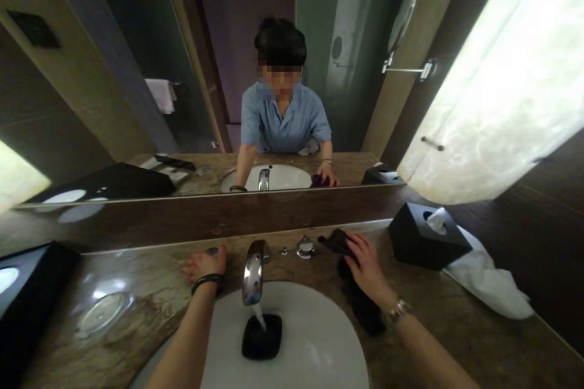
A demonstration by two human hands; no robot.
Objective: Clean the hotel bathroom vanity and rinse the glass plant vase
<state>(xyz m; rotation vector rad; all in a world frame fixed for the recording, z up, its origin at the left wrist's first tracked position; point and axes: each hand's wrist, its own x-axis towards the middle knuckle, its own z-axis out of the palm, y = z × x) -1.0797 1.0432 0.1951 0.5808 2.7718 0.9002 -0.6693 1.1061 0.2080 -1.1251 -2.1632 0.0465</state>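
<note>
My right hand (362,261) presses a dark cloth (337,242) onto the counter right of the basin, with its fingers closed over it. Part of the cloth hangs down below the palm toward the basin's rim. Left of the spout, my left hand (205,264) is curled around a tap handle (212,251), mostly hidden by the fingers. Water runs from the chrome faucet (253,273) onto a black squarish dish (261,337) lying in the white basin (314,340). A second tap handle (305,247) stands between the spout and the cloth.
A black tissue box (424,237) and a crumpled white cloth (493,282) are at the right. On the left are a clear soap dish (104,313) and a dark box (36,292). A wall mirror (314,134) reflects a person in blue.
</note>
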